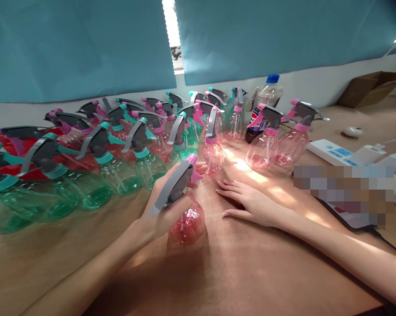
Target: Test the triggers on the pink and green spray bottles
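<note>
My left hand (pixel 166 206) is wrapped round the neck of a pink spray bottle (pixel 186 226) with a grey and pink trigger head. That bottle stands upright on the brown table (pixel 237 272), its nozzle pointing away from me. To its right, my right hand (pixel 245 202) lies flat on the table with fingers stretched out and nothing in it. Just beyond my hands stands another pink spray bottle (pixel 211 158). Green spray bottles (pixel 122 175) with teal collars are crowded on the left.
Two pink spray bottles (pixel 263 151) stand at the back right, near a cola bottle (pixel 266 101). A white power strip (pixel 332 151) with plugs, a pixelated device, a white earbud case (pixel 352 131) and a cardboard box (pixel 369 90) are at the right. Blue-green curtains (pixel 86 44) hang behind.
</note>
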A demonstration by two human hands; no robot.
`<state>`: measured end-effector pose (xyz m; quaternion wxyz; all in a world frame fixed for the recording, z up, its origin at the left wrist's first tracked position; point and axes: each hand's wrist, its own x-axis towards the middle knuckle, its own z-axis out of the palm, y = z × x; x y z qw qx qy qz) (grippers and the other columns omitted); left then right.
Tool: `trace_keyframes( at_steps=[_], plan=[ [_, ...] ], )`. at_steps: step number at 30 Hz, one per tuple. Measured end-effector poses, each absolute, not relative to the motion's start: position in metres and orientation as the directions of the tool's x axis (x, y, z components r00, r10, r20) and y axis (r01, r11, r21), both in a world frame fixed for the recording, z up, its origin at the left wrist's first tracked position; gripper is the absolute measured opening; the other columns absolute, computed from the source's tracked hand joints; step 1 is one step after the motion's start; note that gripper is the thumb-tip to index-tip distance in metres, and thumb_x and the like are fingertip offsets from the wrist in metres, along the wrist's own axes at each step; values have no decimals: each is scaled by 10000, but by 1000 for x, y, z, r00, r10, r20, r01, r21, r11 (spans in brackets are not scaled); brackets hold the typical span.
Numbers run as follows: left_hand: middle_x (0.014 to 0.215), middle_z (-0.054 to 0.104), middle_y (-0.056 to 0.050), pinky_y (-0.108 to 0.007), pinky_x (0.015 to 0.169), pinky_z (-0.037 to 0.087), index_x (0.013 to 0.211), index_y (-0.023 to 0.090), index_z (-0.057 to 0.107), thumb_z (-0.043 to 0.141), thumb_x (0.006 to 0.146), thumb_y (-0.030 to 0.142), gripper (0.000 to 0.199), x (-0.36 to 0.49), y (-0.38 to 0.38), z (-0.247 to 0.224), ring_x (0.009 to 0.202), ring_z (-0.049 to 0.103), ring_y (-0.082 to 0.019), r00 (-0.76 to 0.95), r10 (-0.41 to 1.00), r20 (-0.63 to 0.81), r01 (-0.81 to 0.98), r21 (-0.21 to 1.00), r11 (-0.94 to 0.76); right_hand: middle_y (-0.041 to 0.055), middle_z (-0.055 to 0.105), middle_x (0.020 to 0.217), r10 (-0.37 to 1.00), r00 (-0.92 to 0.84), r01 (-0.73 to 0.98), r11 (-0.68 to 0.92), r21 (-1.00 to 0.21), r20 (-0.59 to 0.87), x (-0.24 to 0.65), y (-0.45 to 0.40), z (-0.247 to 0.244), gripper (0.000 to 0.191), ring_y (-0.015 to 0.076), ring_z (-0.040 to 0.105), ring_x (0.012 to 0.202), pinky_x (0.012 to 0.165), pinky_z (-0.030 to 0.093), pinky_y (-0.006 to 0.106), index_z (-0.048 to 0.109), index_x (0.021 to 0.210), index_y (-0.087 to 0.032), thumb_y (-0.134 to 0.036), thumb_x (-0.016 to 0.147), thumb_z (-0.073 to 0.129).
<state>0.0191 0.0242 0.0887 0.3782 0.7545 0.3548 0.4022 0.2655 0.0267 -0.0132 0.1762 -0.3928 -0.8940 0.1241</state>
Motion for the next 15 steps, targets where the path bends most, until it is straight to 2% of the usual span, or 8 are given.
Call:
trace_keyframes(
  at_steps=[4, 8, 11, 15],
  plan=[
    [1056, 712, -62, -338, 741, 559, 1227, 211, 573, 554, 722, 154, 509, 20, 24, 88, 815, 664, -214, 426, 843, 330, 225, 864, -451, 151, 447, 1482, 742, -633, 664, 666, -338, 220, 266, 27, -13, 650, 318, 396, 1381, 1128, 338, 531, 492, 1405, -136, -571, 922, 494],
    [1154, 704, -74, -407, 933, 533, 1258, 216, 568, 549, 713, 124, 554, 22, 23, 91, 977, 675, -252, 435, 830, 349, 192, 865, -465, 149, 441, 1486, 741, -637, 664, 668, -335, 213, 266, 26, -13, 642, 317, 392, 1383, 1125, 343, 533, 490, 1407, -137, -564, 927, 489],
    [1166, 706, -70, -422, 963, 521, 1279, 227, 556, 537, 703, 107, 589, 23, 22, 92, 1031, 669, -262, 442, 827, 348, 201, 860, -469, 151, 434, 1491, 747, -630, 666, 661, -346, 213, 267, 26, -14, 635, 316, 383, 1388, 1128, 339, 531, 494, 1403, -132, -556, 931, 487],
    [1172, 704, -65, -406, 927, 545, 1282, 232, 553, 526, 705, 120, 588, 23, 22, 91, 997, 683, -248, 447, 830, 333, 215, 861, -461, 149, 425, 1497, 749, -630, 662, 655, -363, 203, 267, 25, -14, 629, 312, 368, 1397, 1132, 334, 527, 492, 1405, -133, -552, 935, 479]
  ],
)
